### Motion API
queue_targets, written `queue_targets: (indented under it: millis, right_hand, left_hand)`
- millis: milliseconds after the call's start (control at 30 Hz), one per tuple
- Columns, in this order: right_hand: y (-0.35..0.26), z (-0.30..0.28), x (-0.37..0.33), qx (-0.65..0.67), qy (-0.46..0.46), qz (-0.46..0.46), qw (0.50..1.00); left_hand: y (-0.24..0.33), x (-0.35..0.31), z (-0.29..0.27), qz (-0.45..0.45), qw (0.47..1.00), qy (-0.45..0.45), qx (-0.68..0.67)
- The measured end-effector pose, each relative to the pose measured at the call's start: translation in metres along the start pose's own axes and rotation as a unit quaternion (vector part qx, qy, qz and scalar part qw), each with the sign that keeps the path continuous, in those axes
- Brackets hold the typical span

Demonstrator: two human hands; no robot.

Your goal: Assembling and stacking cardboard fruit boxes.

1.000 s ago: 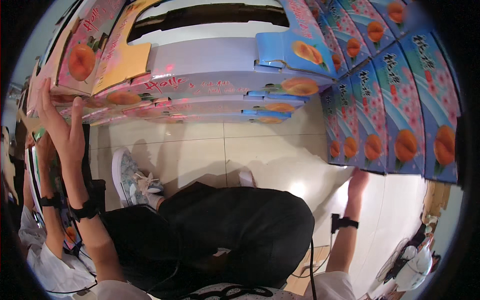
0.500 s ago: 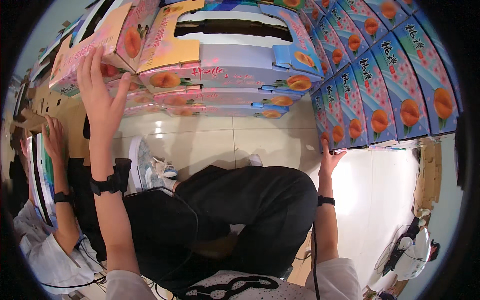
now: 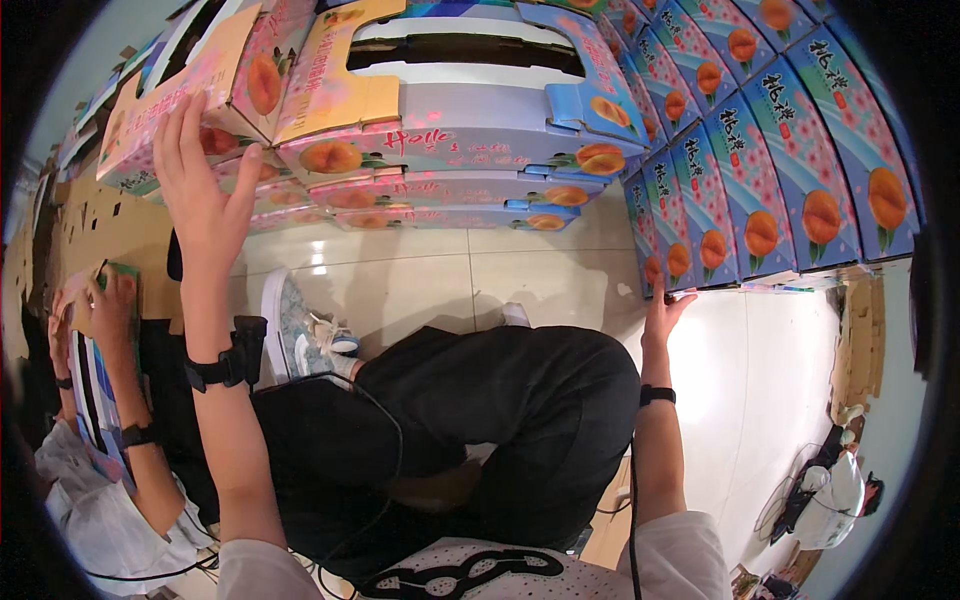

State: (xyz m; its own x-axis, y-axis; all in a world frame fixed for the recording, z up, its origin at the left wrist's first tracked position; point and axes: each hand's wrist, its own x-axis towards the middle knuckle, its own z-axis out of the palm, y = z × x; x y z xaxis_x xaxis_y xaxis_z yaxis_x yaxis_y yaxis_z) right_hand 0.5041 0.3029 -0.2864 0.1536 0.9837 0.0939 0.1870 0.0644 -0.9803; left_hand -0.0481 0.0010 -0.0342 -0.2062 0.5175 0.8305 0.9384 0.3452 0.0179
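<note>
My left hand (image 3: 205,195) lies spread on the front of a pink-and-yellow fruit carton (image 3: 190,105) at the upper left, thumb apart from the fingers. Beside it, a wide pink-and-blue carton (image 3: 470,148) with an open handle slot tops a stack of similar cartons. At the right, my right hand (image 3: 664,318) touches the lower edge of a row of blue cartons (image 3: 757,190) printed with peaches. One finger reaches up against a carton and the thumb points outward; the other fingers are partly hidden.
My bent leg in black trousers (image 3: 510,400) and a patterned shoe (image 3: 300,325) occupy the middle. At the left, a co-worker's hands (image 3: 112,300) are on another carton. Brown cardboard (image 3: 860,345) lines the right side, near a white bag (image 3: 832,500). Cables cross my lap.
The co-worker's hands at the left have shifted, and a green-edged flap now shows beside them. My own hands stay nearly still against the cartons; the view has shifted slightly.
</note>
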Motion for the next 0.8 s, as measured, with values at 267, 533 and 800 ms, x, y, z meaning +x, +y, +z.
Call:
queue_targets:
  millis: [267, 533, 800]
  right_hand:
    - [0.004, -0.001, -0.002, -0.029, 0.0, -0.013, 0.999]
    - [0.008, -0.001, 0.0, 0.026, -0.004, -0.008, 1.0]
    - [0.006, -0.003, 0.003, 0.016, -0.005, -0.019, 1.0]
  left_hand:
    - [0.002, 0.002, -0.001, -0.008, 1.0, -0.007, -0.003]
    - [0.003, 0.002, 0.001, -0.003, 1.0, -0.006, 0.004]
    - [0.001, 0.003, 0.001, 0.003, 1.0, -0.002, 0.007]
